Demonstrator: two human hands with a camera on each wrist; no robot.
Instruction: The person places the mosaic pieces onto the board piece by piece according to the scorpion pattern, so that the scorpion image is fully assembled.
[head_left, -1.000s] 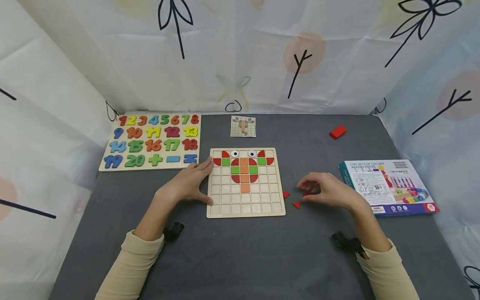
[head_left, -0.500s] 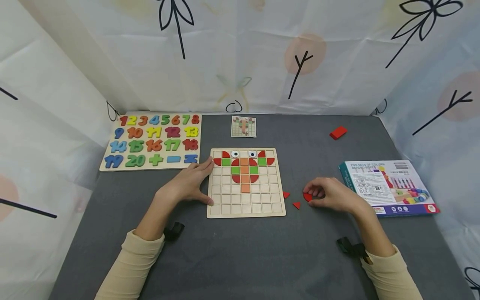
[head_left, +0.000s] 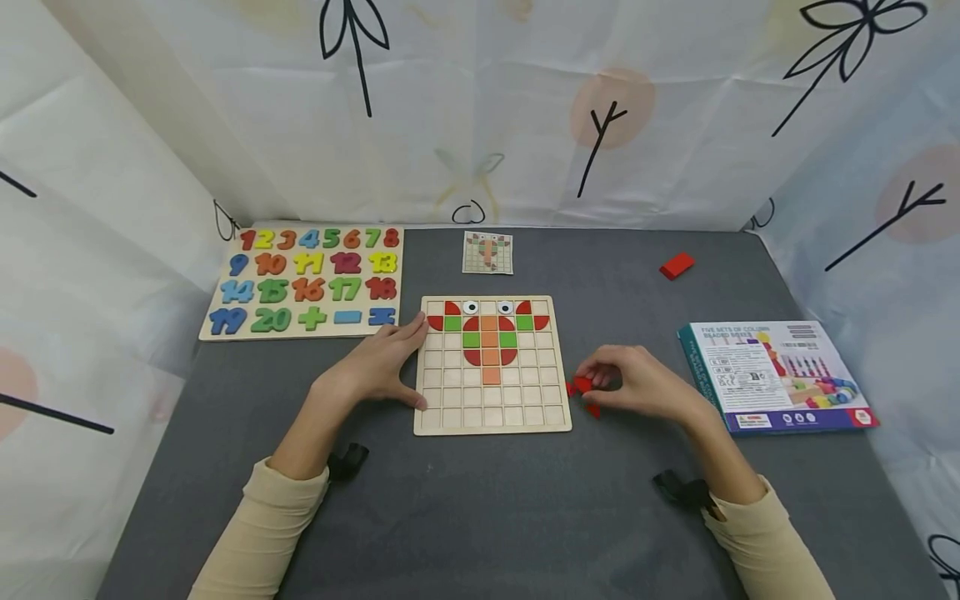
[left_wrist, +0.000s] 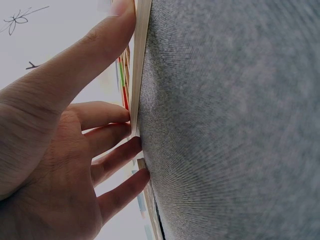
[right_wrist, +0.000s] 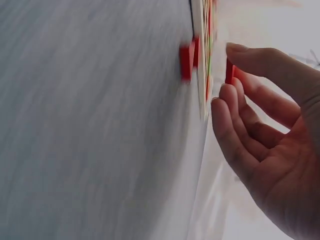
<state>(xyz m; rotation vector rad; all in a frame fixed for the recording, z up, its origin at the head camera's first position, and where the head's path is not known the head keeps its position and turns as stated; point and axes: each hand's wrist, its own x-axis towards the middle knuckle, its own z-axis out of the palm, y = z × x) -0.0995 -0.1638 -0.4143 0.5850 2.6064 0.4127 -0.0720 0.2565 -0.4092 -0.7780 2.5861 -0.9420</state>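
In the head view a wooden grid board point(head_left: 450, 408) lies mid-table, with red, green and orange tiles and two eye tiles forming a figure in its upper part. My left hand point(head_left: 375, 365) rests against its left edge, thumb and fingers spread. In the left wrist view the fingertips and thumb touch the board's side. Just right of the board, my right hand point(head_left: 637, 383) pinches a small red tile point(right_wrist: 230, 71) between thumb and index finger, raised off the table in the right wrist view. Two red triangle tiles point(right_wrist: 187, 62) lie below it beside the board.
A number puzzle board point(head_left: 330, 329) lies at the back left. Behind the grid board is a small pattern card point(head_left: 487, 265). A red block point(head_left: 677, 266) lies at the back right, and a printed box point(head_left: 780, 375) lies right of my right hand.
My right hand picked up the red tile from the table and carried it left, toward the board, over the two triangles. My left hand has stayed at the board's edge.
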